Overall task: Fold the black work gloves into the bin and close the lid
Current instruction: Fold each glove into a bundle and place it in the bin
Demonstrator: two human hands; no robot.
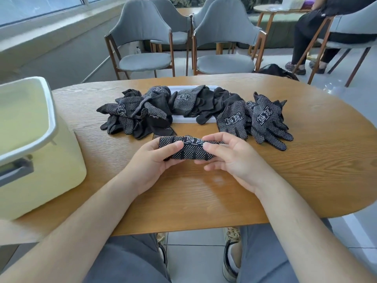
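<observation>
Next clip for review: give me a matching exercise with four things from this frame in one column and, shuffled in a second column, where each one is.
Things
1. folded glove
2. bin
3. lid
4. chairs

Places
a. under the loose gloves
b. pinched between the left hand and right hand
c. open, at the left end of the table
d. past the table's far side

Pairs: 1-b; 2-c; 3-a; 4-d
</observation>
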